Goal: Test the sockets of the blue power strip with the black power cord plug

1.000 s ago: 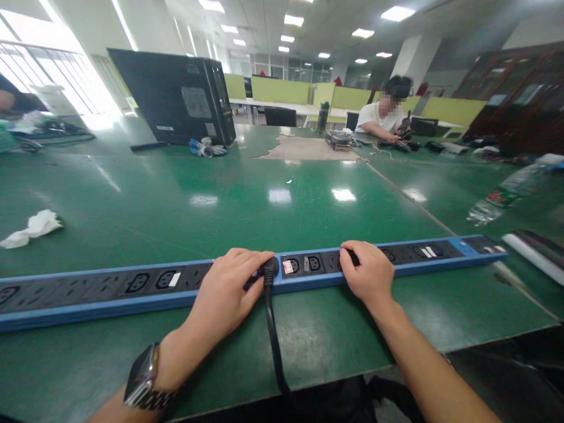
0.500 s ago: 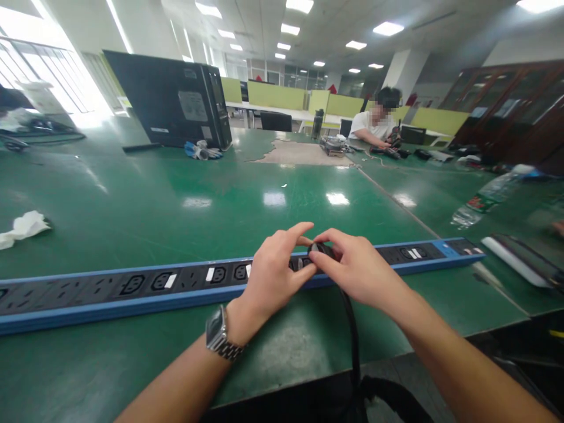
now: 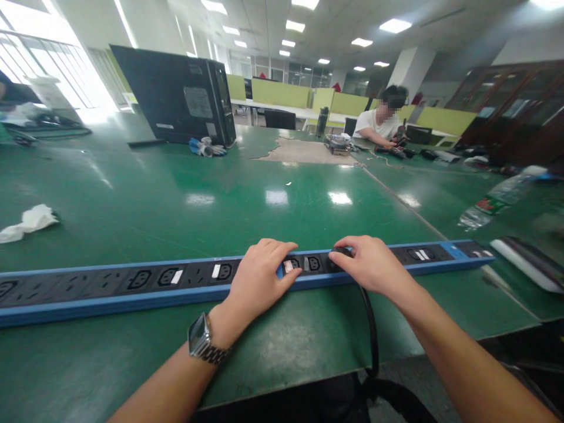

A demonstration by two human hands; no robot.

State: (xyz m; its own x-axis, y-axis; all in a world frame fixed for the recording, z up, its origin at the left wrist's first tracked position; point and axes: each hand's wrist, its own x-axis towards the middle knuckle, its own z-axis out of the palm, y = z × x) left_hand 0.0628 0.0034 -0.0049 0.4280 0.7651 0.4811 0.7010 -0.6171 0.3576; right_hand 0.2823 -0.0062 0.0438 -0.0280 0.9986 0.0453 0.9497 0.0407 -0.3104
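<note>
One plug (image 3: 341,251) sits pinched in the right hand (image 3: 373,265), beside the loosely spread left hand (image 3: 259,276).

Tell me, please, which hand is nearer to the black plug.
The right. The right hand has its fingers and thumb around the black plug; the left hand is to the plug's left, over the power strip, apart from the plug.

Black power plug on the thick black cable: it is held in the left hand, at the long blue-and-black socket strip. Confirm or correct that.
The hand is wrong: the head view shows the black power plug on its thick black cable held in the right hand, at the long blue-and-black socket strip as you say.
</note>
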